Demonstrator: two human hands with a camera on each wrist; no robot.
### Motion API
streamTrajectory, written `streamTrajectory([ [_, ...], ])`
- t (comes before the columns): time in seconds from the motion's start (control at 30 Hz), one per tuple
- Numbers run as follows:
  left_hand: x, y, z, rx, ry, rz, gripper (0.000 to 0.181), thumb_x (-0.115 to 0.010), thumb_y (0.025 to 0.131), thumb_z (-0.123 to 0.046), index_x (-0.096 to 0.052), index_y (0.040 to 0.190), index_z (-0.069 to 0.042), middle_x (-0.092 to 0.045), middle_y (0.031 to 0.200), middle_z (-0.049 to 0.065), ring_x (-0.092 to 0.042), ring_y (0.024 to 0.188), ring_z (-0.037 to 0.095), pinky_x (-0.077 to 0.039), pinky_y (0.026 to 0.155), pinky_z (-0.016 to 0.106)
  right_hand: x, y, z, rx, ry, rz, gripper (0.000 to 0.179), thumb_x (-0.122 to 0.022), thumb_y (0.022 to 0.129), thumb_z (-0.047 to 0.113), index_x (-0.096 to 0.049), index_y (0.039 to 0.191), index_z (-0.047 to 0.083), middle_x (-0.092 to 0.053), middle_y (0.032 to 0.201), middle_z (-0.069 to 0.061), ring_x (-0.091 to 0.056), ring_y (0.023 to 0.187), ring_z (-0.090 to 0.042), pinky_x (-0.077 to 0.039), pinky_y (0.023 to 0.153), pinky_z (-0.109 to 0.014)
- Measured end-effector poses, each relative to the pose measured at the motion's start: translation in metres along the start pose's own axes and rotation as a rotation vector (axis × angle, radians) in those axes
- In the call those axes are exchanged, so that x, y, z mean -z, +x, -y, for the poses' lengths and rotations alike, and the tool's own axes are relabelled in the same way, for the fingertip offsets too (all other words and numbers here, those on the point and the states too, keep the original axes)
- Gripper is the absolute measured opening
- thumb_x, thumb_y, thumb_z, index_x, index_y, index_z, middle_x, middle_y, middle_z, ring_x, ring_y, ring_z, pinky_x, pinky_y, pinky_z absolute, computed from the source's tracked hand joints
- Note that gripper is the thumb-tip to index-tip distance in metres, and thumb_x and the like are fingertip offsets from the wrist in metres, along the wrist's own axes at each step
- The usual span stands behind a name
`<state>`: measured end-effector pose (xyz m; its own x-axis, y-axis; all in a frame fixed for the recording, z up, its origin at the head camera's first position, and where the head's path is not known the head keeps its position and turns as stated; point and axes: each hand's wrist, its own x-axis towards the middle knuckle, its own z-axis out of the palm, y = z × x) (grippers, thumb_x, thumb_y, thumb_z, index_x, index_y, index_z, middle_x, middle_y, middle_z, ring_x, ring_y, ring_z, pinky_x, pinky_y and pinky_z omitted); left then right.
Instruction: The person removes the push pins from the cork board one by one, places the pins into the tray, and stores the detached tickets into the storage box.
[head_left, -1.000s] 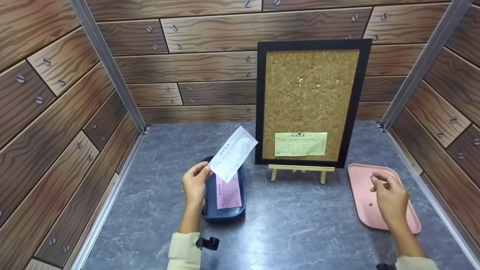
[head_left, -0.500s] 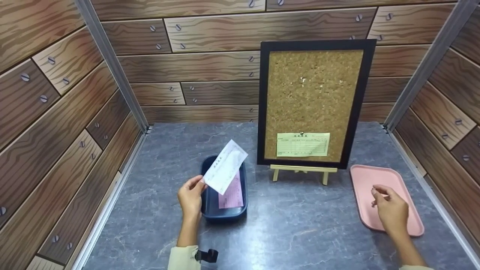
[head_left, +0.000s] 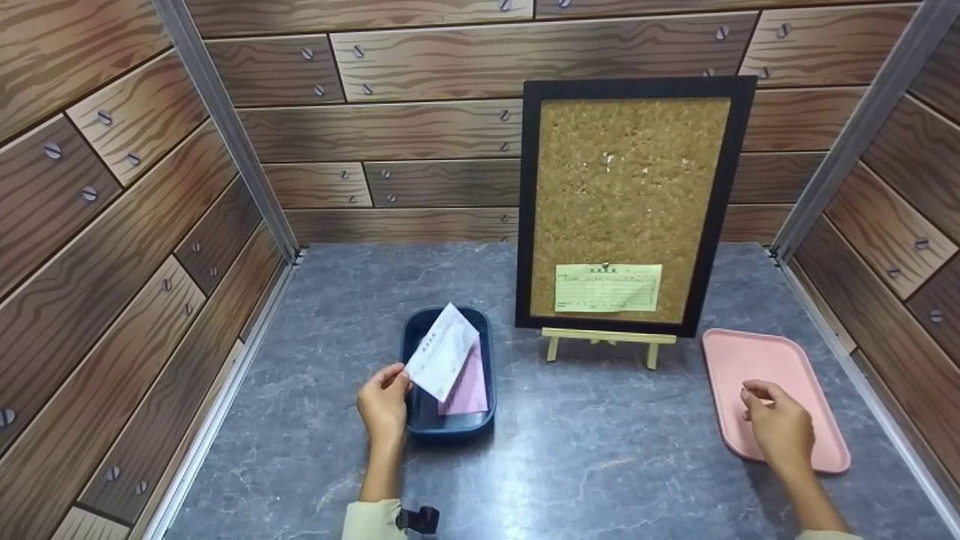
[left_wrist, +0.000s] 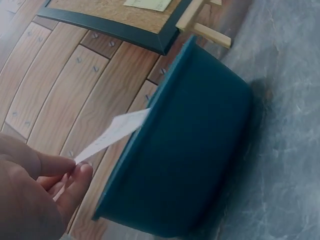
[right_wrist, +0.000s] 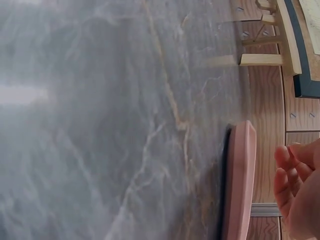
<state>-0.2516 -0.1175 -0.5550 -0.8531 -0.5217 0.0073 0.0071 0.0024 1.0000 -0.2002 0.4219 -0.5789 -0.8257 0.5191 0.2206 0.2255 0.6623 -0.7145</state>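
Head view, walls: wood-plank-printed panels [head_left: 420,67] rise behind and along both sides of the surface, with grey metal posts at its far corners.
Surface: grey marbled tabletop [head_left: 615,450], glossy, its near edge out of view.
Board: upright rectangular corkboard in a black frame [head_left: 630,202], right of centre towards the surface's far edge, supported on a small pale wooden easel [head_left: 609,336].
Tub: dark blue, deep, round-cornered tub [head_left: 450,429], left of the surface's centre, well apart from its left edge.
Tray: shallow pink rectangular tray [head_left: 757,360], close to the surface's right edge.
Right hand: the right hand [head_left: 784,431] is over the tray, fingers curled, thumb and index fingertips together; whether anything is between them cannot be told.
Left hand: the left hand [head_left: 382,405] is beside the tub's left rim, pinching a white paper slip by one corner between thumb and fingers.
White slip: printed, held slantwise over the tub [head_left: 442,352]; contact with the contents cannot be confirmed.
Pink slip: pink printed paper slip [head_left: 469,390] inside the tub, partly covered from above.
Yellow-green slip: printed paper form [head_left: 607,288], low on the cork.
Pin: small metallic pin [head_left: 606,265] at that form's top edge.
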Motion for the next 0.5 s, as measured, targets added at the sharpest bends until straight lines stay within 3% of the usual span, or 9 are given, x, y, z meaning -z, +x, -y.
streamTrajectory([
  [0.17, -0.002, -0.004, 0.004, -0.076, 0.167, -0.019, 0.014, -0.069, 0.087, 0.003, -0.075, 0.1, 0.007, -0.074, 0.091, 0.02, -0.07, 0.078, 0.023, -0.055, 0.066, 0.02, 0.0, 0.001, -0.008, 0.0, -0.054, 0.032, 0.021, -0.064, 0.097, 0.02, -0.075, 0.111, 0.009, -0.075, 0.083, -0.004, -0.055, 0.057, 0.007, -0.04, 0.058, -0.026],
  [0.33, -0.001, -0.008, 0.004, -0.119, 0.295, -0.019, 0.013, -0.073, 0.087, -0.005, -0.077, 0.098, 0.001, -0.076, 0.089, 0.014, -0.069, 0.082, 0.023, -0.055, 0.073, 0.031, 0.002, 0.002, -0.014, 0.011, -0.079, 0.022, 0.02, -0.065, 0.097, 0.019, -0.074, 0.111, 0.008, -0.077, 0.092, -0.012, -0.051, 0.058, 0.012, -0.04, 0.059, -0.03],
  [0.5, 0.001, -0.01, 0.001, -0.137, 0.356, -0.022, 0.013, -0.074, 0.088, -0.012, -0.078, 0.098, -0.004, -0.076, 0.09, 0.01, -0.07, 0.084, 0.024, -0.054, 0.077, 0.039, 0.006, 0.004, -0.012, 0.012, -0.074, 0.012, 0.022, -0.063, 0.098, 0.019, -0.073, 0.114, 0.008, -0.077, 0.086, -0.013, -0.051, 0.055, 0.012, -0.04, 0.06, -0.03],
])
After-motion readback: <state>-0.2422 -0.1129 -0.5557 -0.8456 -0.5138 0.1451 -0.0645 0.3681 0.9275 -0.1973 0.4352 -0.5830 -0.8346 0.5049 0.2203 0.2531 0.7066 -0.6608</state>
